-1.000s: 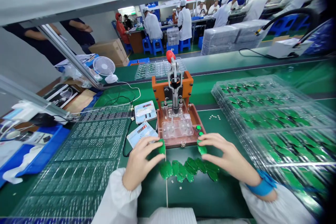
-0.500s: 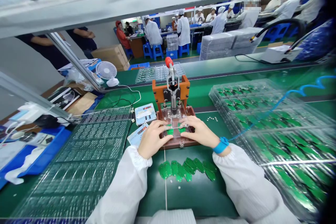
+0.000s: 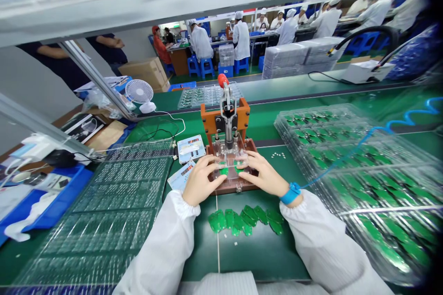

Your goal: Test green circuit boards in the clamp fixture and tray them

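A toggle-clamp test fixture [image 3: 206, 122] with an orange frame, a brown base and a red-knobbed lever [image 3: 222, 80] stands in front of me. My left hand [image 3: 200, 179] is at the left of its base, thumb and fingers curled round the edges of a green circuit board [image 3: 224, 171]. On the right side, my right hand [image 3: 266, 175], with a blue wrist strap [image 3: 290, 193], grips a second green circuit board [image 3: 238, 169] in the same way. Both boards lie at the fixture's front, partly covered by fingers. Several loose green circuit boards [image 3: 249, 215] overlap on the mat nearer me.
Clear plastic trays [image 3: 104, 212] stand on the left; stacked trays of green boards [image 3: 349, 161] are on the right. Two small meters [image 3: 191, 148] with red digits sit left of the fixture. A white fan [image 3: 139, 92] and a blue coiled cord [image 3: 404, 117] are farther back. Co-workers sit beyond.
Both hands keep nearly the same place at the fixture, with only slight finger shifts. The view has moved a little; the lever and loose boards look unchanged.
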